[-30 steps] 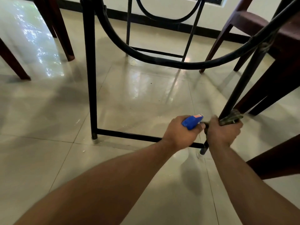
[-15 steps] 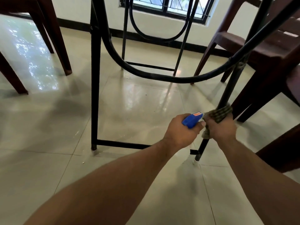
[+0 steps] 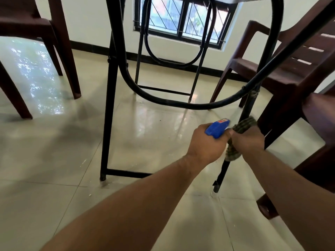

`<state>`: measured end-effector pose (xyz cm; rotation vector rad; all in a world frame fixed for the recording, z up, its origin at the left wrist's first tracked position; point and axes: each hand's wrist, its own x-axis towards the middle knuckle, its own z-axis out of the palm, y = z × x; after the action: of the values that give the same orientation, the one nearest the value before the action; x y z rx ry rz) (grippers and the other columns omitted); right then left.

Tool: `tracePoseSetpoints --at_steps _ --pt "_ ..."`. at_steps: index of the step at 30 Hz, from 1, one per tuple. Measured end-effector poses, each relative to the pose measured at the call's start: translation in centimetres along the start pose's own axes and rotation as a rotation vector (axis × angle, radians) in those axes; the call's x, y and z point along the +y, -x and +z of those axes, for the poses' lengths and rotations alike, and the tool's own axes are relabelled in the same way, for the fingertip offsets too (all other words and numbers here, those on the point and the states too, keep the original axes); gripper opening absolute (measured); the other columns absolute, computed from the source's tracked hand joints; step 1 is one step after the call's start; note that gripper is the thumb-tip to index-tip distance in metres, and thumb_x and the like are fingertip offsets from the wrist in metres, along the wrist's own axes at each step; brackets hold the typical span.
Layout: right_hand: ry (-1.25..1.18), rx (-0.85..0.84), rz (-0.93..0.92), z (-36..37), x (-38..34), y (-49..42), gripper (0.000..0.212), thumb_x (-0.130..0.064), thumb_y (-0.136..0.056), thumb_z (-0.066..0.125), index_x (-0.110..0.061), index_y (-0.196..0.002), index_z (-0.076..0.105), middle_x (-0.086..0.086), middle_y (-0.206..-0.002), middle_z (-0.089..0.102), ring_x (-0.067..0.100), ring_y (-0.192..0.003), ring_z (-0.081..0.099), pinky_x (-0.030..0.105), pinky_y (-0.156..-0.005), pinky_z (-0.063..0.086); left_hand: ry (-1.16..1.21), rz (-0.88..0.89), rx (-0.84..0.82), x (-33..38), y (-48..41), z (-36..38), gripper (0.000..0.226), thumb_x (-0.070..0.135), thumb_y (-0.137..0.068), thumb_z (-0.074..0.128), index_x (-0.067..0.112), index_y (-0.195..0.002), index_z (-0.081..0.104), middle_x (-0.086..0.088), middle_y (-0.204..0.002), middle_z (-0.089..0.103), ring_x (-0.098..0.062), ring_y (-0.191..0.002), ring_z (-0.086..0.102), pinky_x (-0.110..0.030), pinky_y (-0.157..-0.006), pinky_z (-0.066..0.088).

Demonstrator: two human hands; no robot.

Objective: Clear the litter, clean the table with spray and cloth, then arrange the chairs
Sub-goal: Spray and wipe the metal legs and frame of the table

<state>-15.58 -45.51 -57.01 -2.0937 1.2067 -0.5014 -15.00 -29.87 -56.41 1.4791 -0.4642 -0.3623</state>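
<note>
Two hands over glossy tiles (image 3: 54, 145): left (image 3: 208, 142) clutching sprayer (image 3: 216, 128), right (image 3: 248, 140) clutching cloth (image 3: 243, 125).

Two hands are seen, the left (image 3: 206, 144) and the right (image 3: 248, 140). One spray bottle (image 3: 216, 128), one cloth (image 3: 243, 125) and one window (image 3: 183, 19) are counted. Chairs are seen at upper left (image 3: 27, 26) and at right (image 3: 282, 73).
</note>
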Motion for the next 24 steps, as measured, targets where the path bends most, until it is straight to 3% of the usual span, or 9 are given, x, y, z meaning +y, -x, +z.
tracePoseSetpoints --at_steps 3,6,9,12,15,18,20,23,24 --pt "-0.248 0.210 -0.207 -1.4 -3.0 -0.2 0.050 -0.033 -0.089 0.073 -0.015 -0.131 0.052 0.004 -0.119 0.065 0.021 -0.106 0.065 0.034 -0.086 0.054 0.061 -0.005 0.020 1.4 0.3 -0.5 0.024 0.031 -0.094 0.071 0.033 -0.082 0.051 -0.011 -0.087 0.066 -0.020 -0.075 0.060 -0.037 -0.080 0.059" --pt "-0.300 0.335 -0.460 -2.7 -5.1 -0.3 0.059 -0.033 -0.090 0.072 -0.013 -0.138 0.044 0.005 -0.132 0.061 0.021 -0.119 0.059 0.037 -0.102 0.049 0.091 -0.025 0.023 1.7 0.5 -0.7 0.021 0.031 -0.093 0.072 0.032 -0.087 0.052 -0.008 -0.088 0.065 -0.020 -0.077 0.061 -0.041 -0.086 0.059" --pt "0.011 0.194 -0.335 -2.8 -4.6 -0.4 0.054 -0.040 -0.091 0.069 -0.014 -0.132 0.045 0.010 -0.119 0.066 0.028 -0.100 0.065 0.037 -0.082 0.053 0.072 -0.008 0.023 1.7 0.4 -1.1 0.019 0.032 -0.093 0.072 0.032 -0.085 0.055 -0.007 -0.085 0.064 -0.019 -0.075 0.059 -0.039 -0.081 0.060" --pt "0.217 0.030 -0.218 -3.4 -4.8 0.1 0.046 -0.041 -0.089 0.071 -0.018 -0.122 0.050 0.007 -0.098 0.067 0.022 -0.076 0.063 0.030 -0.065 0.049 0.072 -0.010 0.028 2.0 0.6 -1.3 0.024 0.033 -0.093 0.073 0.035 -0.081 0.052 -0.004 -0.084 0.064 -0.018 -0.077 0.060 -0.038 -0.082 0.059" --pt "0.133 0.188 -0.286 -5.1 -6.7 0.5 0.049 -0.037 -0.090 0.072 -0.015 -0.126 0.048 0.010 -0.113 0.065 0.028 -0.095 0.060 0.039 -0.081 0.049 0.075 0.008 0.000 2.5 1.1 -1.4 0.022 0.032 -0.093 0.071 0.035 -0.083 0.052 -0.008 -0.086 0.063 -0.021 -0.075 0.058 -0.037 -0.079 0.059" --pt "-0.014 0.380 -0.515 -5.3 -7.4 0.9 0.051 -0.025 -0.091 0.071 -0.009 -0.132 0.045 0.012 -0.126 0.059 0.035 -0.123 0.047 0.042 -0.098 0.039 0.074 0.039 -0.006 2.9 1.1 -1.9 0.022 0.030 -0.094 0.071 0.036 -0.082 0.054 -0.013 -0.087 0.063 -0.023 -0.074 0.057 -0.039 -0.077 0.059" --pt "0.073 0.284 -0.511 -4.1 -5.9 0.6 0.056 -0.022 -0.090 0.071 -0.009 -0.136 0.041 0.014 -0.129 0.056 0.034 -0.123 0.048 0.040 -0.098 0.041 0.065 0.052 -0.005 2.9 1.2 -2.2 0.022 0.030 -0.094 0.071 0.036 -0.082 0.054 -0.013 -0.087 0.064 -0.022 -0.074 0.058 -0.038 -0.076 0.059" --pt "0.296 0.046 -0.157 -2.7 -3.4 1.0 0.048 -0.029 -0.091 0.071 -0.010 -0.127 0.044 0.017 -0.119 0.055 0.036 -0.107 0.056 0.043 -0.086 0.050 0.048 0.056 -0.001 2.6 1.4 -2.5 0.021 0.031 -0.093 0.072 0.037 -0.082 0.055 -0.019 -0.093 0.068 -0.020 -0.073 0.058 -0.034 -0.074 0.058" --pt "0.356 0.052 -0.155 -2.6 -3.2 1.2 0.040 -0.029 -0.092 0.071 -0.011 -0.118 0.048 0.016 -0.114 0.059 0.034 -0.101 0.059 0.042 -0.084 0.052 0.038 0.053 0.002 2.5 1.4 -2.6 0.021 0.032 -0.093 0.072 0.037 -0.082 0.054 -0.019 -0.096 0.069 -0.020 -0.073 0.059 -0.034 -0.075 0.058"
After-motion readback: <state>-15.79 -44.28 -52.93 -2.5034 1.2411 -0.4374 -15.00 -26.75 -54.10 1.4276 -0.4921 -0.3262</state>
